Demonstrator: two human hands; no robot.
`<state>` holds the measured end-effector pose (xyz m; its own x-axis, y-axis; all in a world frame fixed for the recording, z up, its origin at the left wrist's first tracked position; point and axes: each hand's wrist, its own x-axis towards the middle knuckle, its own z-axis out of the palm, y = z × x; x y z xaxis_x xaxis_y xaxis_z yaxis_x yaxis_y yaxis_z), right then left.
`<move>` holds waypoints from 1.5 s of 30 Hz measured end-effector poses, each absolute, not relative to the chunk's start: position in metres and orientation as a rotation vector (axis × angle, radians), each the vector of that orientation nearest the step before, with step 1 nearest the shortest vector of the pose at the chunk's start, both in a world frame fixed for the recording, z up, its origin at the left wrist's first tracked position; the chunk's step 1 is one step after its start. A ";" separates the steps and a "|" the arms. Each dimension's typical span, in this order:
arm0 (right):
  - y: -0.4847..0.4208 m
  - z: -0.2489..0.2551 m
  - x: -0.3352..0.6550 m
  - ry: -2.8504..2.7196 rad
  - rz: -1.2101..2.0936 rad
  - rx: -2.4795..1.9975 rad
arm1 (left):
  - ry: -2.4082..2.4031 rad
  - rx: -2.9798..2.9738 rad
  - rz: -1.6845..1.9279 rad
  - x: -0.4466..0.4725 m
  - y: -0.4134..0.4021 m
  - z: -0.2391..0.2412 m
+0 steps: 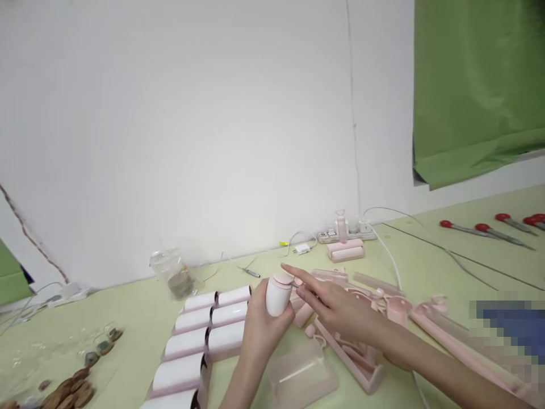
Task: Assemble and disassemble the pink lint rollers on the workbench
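Note:
My left hand (263, 325) is wrapped round a white cylinder with a pink top (279, 298), held tilted above the table. At the cylinder's upper rim is my right hand (330, 298), its index finger stretched over the top. Its other fingers and thumb close on a thin greyish piece (295, 285), mostly hidden, that touches the rim. Left of my hands lie two rows of white half-round parts with pink edges (179, 372). Below the cylinder rests a clear pinkish cover (303, 372). Pink tray-like parts (370, 378) lie under and beside my right forearm.
A clear bag with brown contents (174, 278) stands near the wall. Brown discs (70, 392) lie at the lower left. Behind are a pink bottle-shaped item (341, 227), a power strip (326, 236) and cables. Red-handled tools (483, 229) lie at the right.

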<state>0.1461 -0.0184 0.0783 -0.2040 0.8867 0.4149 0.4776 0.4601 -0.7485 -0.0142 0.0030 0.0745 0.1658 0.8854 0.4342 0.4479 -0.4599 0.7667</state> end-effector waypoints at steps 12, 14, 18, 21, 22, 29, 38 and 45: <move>0.009 0.041 0.139 -1.663 0.659 -0.988 | 1.435 1.751 1.328 0.005 0.020 0.044; 0.014 0.039 0.142 -1.617 0.674 -1.016 | 1.397 1.692 1.373 0.013 0.024 0.046; 0.024 0.039 0.151 -1.641 0.603 -1.140 | 1.329 1.672 1.408 0.022 0.033 0.047; 0.028 0.039 0.155 -1.663 0.552 -1.244 | 1.287 1.662 1.438 0.028 0.042 0.040; 0.030 0.039 0.156 -1.670 0.533 -1.284 | 1.284 1.655 1.449 0.030 0.045 0.038; 0.046 0.027 0.167 -1.726 0.424 -1.514 | 1.321 1.628 1.488 0.038 0.057 0.049; 0.034 0.046 0.186 -1.884 0.431 -1.724 | 1.457 1.959 1.094 -0.009 0.049 0.067; -0.002 0.078 0.161 -2.055 0.580 -1.417 | 1.644 2.222 0.824 -0.027 0.024 0.059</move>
<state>0.1608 -0.0024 0.0776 -0.2757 0.9383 0.2086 0.6906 0.3443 -0.6360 -0.0267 0.0239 0.0593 0.2003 0.9365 0.2877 0.7913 -0.3278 0.5161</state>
